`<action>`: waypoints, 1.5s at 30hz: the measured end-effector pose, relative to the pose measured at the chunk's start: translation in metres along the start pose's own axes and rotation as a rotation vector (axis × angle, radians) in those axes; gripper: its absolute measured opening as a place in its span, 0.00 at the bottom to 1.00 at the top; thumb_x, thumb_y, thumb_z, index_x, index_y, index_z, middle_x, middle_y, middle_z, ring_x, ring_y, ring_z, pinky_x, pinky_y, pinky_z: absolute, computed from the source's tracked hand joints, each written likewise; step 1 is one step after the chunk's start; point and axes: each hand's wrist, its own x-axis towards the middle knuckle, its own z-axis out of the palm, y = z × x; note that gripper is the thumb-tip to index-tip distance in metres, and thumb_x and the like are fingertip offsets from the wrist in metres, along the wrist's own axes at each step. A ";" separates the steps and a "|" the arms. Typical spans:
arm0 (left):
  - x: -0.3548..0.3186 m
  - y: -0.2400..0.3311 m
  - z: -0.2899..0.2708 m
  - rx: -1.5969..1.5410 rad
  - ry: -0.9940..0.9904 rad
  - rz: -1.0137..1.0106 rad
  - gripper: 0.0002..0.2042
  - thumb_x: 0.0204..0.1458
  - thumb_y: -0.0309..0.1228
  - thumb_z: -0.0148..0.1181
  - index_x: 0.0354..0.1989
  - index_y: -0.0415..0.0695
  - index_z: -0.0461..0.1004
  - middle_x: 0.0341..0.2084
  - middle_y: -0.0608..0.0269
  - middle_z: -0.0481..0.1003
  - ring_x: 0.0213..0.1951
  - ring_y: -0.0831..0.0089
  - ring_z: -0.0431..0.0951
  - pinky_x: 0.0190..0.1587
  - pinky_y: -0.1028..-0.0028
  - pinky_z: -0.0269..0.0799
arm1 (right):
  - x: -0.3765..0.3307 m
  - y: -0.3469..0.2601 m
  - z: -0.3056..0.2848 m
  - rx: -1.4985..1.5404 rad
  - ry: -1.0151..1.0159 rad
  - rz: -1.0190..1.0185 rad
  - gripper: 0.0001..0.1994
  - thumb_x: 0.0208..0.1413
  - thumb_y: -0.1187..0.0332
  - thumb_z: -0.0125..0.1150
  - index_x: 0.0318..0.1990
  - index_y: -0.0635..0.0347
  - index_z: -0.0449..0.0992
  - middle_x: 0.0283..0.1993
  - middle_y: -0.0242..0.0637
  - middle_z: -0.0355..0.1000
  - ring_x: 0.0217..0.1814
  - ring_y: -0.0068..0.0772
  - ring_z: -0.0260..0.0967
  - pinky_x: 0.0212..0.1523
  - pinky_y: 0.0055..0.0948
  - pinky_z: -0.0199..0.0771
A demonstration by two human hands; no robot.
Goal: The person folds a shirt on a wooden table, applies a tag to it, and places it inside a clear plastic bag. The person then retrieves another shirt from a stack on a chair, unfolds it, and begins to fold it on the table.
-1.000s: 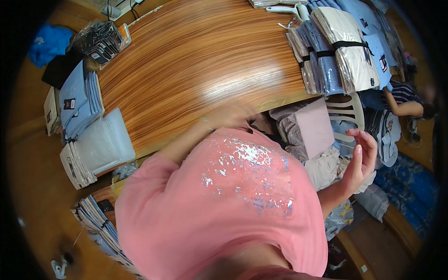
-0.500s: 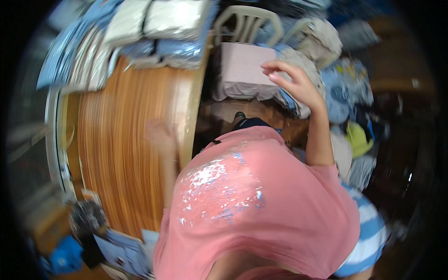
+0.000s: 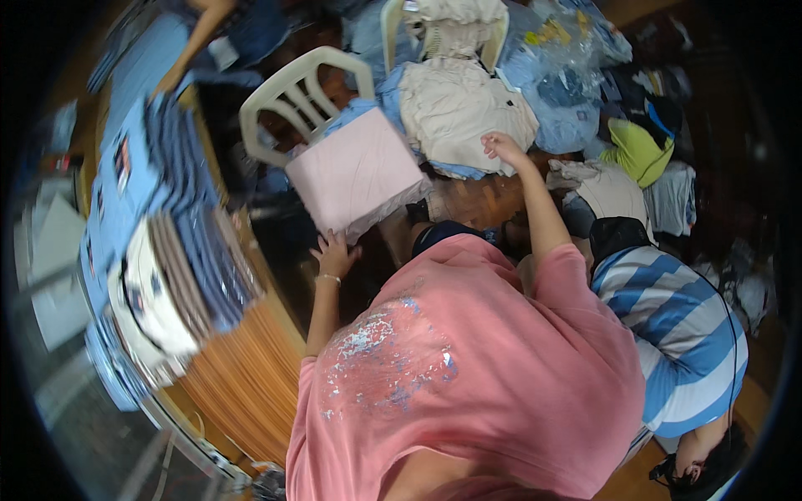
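My left hand is open, fingers spread, beside the near edge of a pale pink cloth-covered block on a white plastic chair. Whether its fingertips touch the block, I cannot tell. My right hand reaches out over a heap of cream garments with its fingers loosely bent and nothing visible in them.
Stacks of folded blue shirts and bagged cream shirts lie on the wooden table at left. A person in a striped shirt bends at my right. Another person's arm reaches over the far stacks. Plastic bags lie far right.
My view has swung right, bringing the striped-shirt person further in. My left hand has left the tabletop and come beside the pink block; my right hand is now over the cream garments.
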 end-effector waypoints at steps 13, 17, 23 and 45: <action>0.282 0.168 0.085 -1.007 -0.420 -0.050 0.26 0.50 0.37 0.61 0.53 0.34 0.62 0.39 0.58 0.71 0.41 0.69 0.71 0.46 0.75 0.67 | 0.003 0.178 0.043 -0.112 0.018 0.330 0.14 0.55 0.65 0.55 0.45 0.64 0.71 0.35 0.37 0.71 0.37 0.30 0.68 0.37 0.28 0.68; 0.375 0.165 0.176 -0.312 0.588 -0.002 0.35 0.35 0.39 0.72 0.48 0.31 0.63 0.38 0.51 0.73 0.38 0.55 0.73 0.42 0.67 0.69 | -0.019 0.176 0.050 0.040 -0.024 0.343 0.14 0.55 0.65 0.55 0.45 0.65 0.71 0.38 0.39 0.72 0.42 0.31 0.68 0.42 0.29 0.68; 0.381 0.194 0.166 -0.668 0.042 -0.380 0.40 0.31 0.40 0.73 0.50 0.30 0.61 0.51 0.36 0.64 0.52 0.47 0.66 0.50 0.61 0.63 | -0.075 0.253 0.051 0.297 0.043 0.749 0.16 0.57 0.64 0.54 0.49 0.63 0.71 0.42 0.42 0.72 0.44 0.33 0.70 0.41 0.30 0.69; 0.370 0.295 0.119 -1.544 0.078 -0.302 0.19 0.40 0.22 0.64 0.42 0.34 0.68 0.35 0.57 0.74 0.36 0.70 0.75 0.38 0.72 0.71 | 0.022 0.159 0.060 1.451 0.195 0.594 0.34 0.54 0.39 0.46 0.57 0.58 0.60 0.55 0.44 0.63 0.53 0.44 0.63 0.53 0.44 0.63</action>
